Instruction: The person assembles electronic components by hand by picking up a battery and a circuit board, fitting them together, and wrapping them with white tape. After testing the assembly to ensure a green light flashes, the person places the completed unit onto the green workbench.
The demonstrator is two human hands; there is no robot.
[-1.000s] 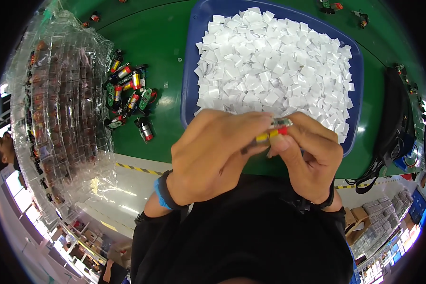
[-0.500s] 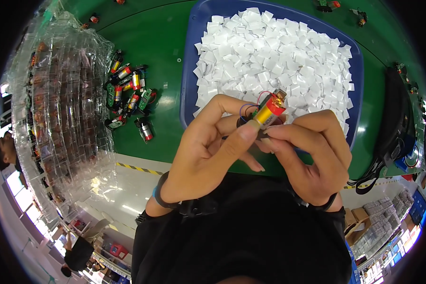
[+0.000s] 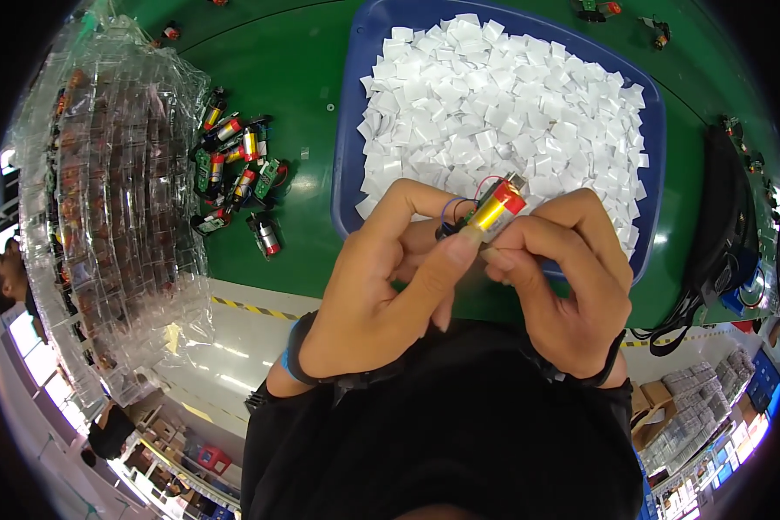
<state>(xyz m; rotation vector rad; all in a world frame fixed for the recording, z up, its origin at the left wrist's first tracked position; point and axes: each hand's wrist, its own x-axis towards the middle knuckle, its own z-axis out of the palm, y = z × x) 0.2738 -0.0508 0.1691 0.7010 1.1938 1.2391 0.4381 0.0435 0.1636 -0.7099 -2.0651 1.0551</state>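
Between thumb and fingers, my left hand (image 3: 380, 282) grips a small battery assembly (image 3: 500, 206). It has a gold and red cylindrical cell, tilted with its red end up and to the right, a metal connector at that end, and thin red and blue wires. My right hand (image 3: 572, 277) is closed in a pinch just right of the cell's lower part; what its fingertips hold, if anything, is hidden. Both hands are over the near edge of a blue tray (image 3: 348, 156) filled with small white square pieces (image 3: 503, 113).
Left of the tray, several similar battery assemblies (image 3: 244, 178) lie heaped on the green table (image 3: 299, 113). A stack of clear plastic blister trays (image 3: 121, 191) stands at the far left. A black strap or bag (image 3: 711, 208) lies at the right. Other people are in the background.
The battery assembly has turned slightly and its gold side catches more light. My right hand has shifted a little left, its fingertips staying beside the cell.
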